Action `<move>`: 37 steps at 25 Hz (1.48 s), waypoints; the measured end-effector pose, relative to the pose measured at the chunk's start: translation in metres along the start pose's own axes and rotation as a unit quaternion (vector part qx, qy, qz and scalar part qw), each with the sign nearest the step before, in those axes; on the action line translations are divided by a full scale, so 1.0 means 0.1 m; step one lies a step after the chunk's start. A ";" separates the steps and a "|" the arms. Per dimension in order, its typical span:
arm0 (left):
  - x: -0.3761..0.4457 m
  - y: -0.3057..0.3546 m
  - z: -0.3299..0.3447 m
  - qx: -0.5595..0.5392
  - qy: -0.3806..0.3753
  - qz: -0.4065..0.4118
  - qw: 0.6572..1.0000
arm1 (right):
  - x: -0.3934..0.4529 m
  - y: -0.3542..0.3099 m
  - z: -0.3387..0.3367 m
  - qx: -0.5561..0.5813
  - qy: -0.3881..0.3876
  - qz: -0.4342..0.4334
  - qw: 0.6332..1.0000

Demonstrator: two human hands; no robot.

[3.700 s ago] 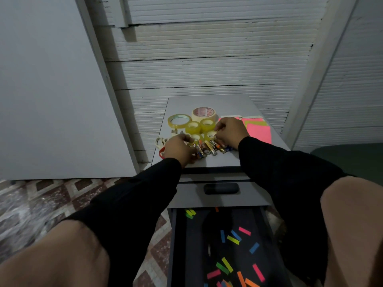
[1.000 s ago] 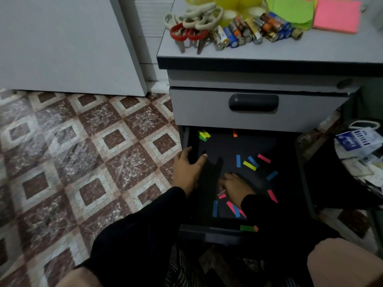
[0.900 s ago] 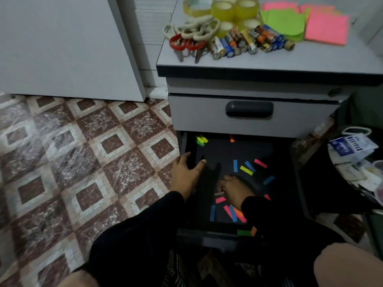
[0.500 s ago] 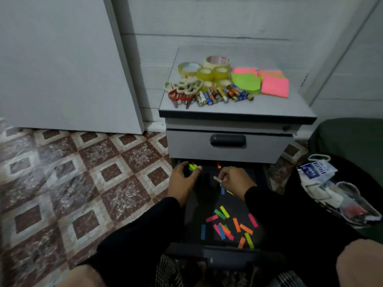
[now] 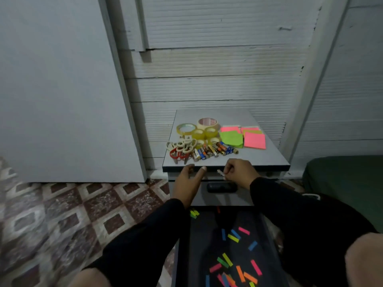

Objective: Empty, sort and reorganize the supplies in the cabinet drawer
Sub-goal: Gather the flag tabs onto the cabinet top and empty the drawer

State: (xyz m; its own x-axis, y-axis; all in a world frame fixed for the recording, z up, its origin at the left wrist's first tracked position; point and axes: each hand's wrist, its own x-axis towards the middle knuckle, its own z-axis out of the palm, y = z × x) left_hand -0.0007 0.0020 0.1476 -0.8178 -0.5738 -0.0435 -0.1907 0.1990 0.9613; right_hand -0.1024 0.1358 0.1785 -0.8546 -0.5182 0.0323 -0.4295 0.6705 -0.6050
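Right hand [image 5: 238, 170] fingers pinch a small pale item [image 5: 221, 173], left hand [image 5: 189, 181] fingers loose, empty; next, set it beyond them by the batteries [image 5: 211, 152].

A home room or small home office is suggested: a grey pedestal cabinet [image 5: 226, 162] is set on a patterned tiled floor [image 5: 62, 214] against ribbed white wall panels [image 5: 217, 65], with tape rolls [image 5: 199, 129], scissors [image 5: 180, 148], batteries [image 5: 213, 152] and sticky notes [image 5: 244, 137] laid on top.
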 end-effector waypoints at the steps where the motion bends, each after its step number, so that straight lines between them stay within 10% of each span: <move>1: 0.03 0.06 -0.01 -0.009 -0.003 0.006 1.000 | 0.07 -0.03 -0.07 -0.005 0.009 -0.001 1.000; 17: 0.55 0.04 -0.06 -0.073 -0.044 -0.005 0.996 | 1.28 -0.28 0.07 -0.113 0.080 0.042 0.990; 37: 0.40 0.04 -0.02 0.003 -0.015 0.031 0.999 | 0.76 -0.12 -0.04 0.043 0.102 -0.009 0.994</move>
State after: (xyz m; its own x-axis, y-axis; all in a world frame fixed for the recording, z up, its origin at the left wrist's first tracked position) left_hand -0.0332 -0.0221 0.1498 -0.8436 -0.5369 0.0087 -0.1417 0.2383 0.9608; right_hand -0.1635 0.0903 0.1916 -0.8919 -0.4063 0.1985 -0.4264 0.6098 -0.6680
